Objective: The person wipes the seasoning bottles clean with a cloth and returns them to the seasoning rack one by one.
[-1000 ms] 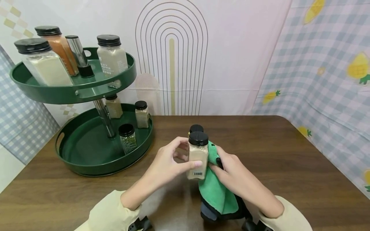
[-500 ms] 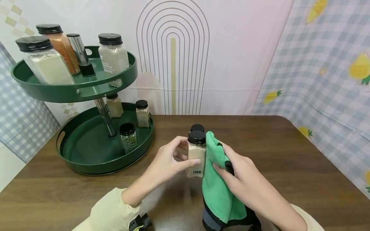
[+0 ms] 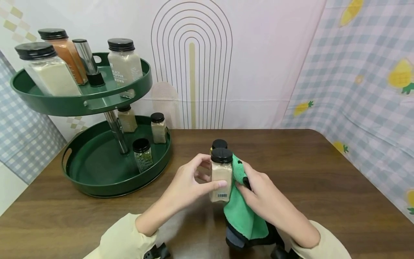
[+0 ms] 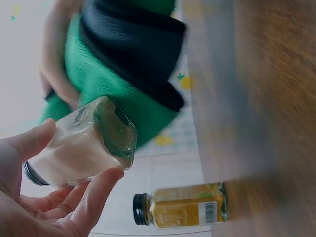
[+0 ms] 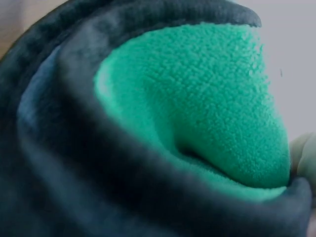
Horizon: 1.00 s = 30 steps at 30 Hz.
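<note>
My left hand grips a clear square spice jar with a black lid and pale beige powder, thumb on the near side. It is raised off the table; the left wrist view shows its glass base. My right hand pinches a green cloth with black edging and a dark grey reverse, pressed against the jar's right side. Behind the held jar stands a jar of yellow-brown powder, mostly hidden in the head view except its black lid. The cloth fills most of the right wrist view.
At left stands a two-tier green round rack. Its upper tier bears several large jars and a steel-topped grinder; small jars stand on the lower tier, including one with green herbs. A patterned curtain hangs behind the wooden table.
Half a second ago the cloth and right hand were drawn slightly back to the right; now they are back against the jar. The left hand keeps its hold.
</note>
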Each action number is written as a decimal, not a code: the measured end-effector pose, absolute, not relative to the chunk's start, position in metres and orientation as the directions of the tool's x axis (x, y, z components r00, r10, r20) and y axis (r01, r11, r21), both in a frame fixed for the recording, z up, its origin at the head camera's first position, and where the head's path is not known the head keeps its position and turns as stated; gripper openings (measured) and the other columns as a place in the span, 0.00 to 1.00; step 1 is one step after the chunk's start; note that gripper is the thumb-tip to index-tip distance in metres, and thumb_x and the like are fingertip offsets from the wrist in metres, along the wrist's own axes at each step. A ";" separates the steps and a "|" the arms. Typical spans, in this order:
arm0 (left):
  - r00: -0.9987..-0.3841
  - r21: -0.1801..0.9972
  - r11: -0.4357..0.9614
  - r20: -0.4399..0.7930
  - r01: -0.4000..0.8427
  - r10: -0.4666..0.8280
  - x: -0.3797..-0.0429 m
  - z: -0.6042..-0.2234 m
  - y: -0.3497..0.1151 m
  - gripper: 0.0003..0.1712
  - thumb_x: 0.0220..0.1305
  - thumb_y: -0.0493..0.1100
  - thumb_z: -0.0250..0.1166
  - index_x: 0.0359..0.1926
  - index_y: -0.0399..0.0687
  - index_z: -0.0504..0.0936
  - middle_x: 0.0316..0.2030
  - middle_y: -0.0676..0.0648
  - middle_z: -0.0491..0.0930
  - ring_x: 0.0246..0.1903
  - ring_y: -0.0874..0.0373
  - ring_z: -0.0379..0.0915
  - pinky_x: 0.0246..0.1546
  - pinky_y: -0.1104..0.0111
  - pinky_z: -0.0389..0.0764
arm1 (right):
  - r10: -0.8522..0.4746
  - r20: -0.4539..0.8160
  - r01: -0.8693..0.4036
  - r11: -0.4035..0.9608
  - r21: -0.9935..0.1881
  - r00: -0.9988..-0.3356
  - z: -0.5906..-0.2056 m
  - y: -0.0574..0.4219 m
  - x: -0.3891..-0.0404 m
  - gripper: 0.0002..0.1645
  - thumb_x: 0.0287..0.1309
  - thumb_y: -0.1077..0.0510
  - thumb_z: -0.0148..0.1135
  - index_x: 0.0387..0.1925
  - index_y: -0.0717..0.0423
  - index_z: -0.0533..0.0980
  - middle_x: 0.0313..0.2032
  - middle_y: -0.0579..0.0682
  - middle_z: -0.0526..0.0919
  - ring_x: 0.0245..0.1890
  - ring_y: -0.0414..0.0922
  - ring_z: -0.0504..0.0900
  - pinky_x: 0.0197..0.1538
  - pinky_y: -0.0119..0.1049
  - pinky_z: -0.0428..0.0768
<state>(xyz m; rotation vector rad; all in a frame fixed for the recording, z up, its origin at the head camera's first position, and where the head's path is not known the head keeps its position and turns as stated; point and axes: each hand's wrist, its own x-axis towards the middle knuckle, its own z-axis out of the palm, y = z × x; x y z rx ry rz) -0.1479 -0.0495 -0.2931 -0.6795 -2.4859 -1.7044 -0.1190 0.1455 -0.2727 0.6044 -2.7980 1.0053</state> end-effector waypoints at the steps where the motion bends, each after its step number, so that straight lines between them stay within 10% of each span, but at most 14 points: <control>1: -0.899 0.875 0.293 0.286 0.386 0.331 -0.148 -0.292 -0.050 0.27 0.49 0.47 0.73 0.50 0.50 0.74 0.40 0.48 0.79 0.29 0.62 0.78 0.37 0.67 0.80 | -0.333 0.216 -0.395 0.702 -0.593 -0.918 -0.274 0.146 -0.121 0.27 0.61 0.64 0.54 0.62 0.63 0.62 0.49 0.58 0.79 0.45 0.46 0.80 0.39 0.39 0.79; 16: -0.917 0.893 0.303 0.231 0.333 0.326 -0.151 -0.291 -0.050 0.26 0.50 0.47 0.72 0.49 0.49 0.73 0.41 0.49 0.79 0.31 0.61 0.78 0.34 0.68 0.79 | -0.336 0.281 -0.438 0.705 -0.558 -0.899 -0.254 0.147 -0.093 0.34 0.62 0.61 0.55 0.68 0.48 0.57 0.57 0.48 0.74 0.52 0.43 0.77 0.47 0.42 0.79; 30: -0.893 0.893 0.245 0.282 0.378 0.350 -0.147 -0.289 -0.052 0.28 0.51 0.45 0.71 0.54 0.50 0.72 0.44 0.47 0.78 0.33 0.59 0.78 0.39 0.64 0.80 | -0.397 0.154 -0.394 0.641 -0.659 -0.905 -0.270 0.152 -0.122 0.29 0.64 0.63 0.51 0.65 0.56 0.57 0.54 0.56 0.76 0.49 0.46 0.78 0.42 0.39 0.78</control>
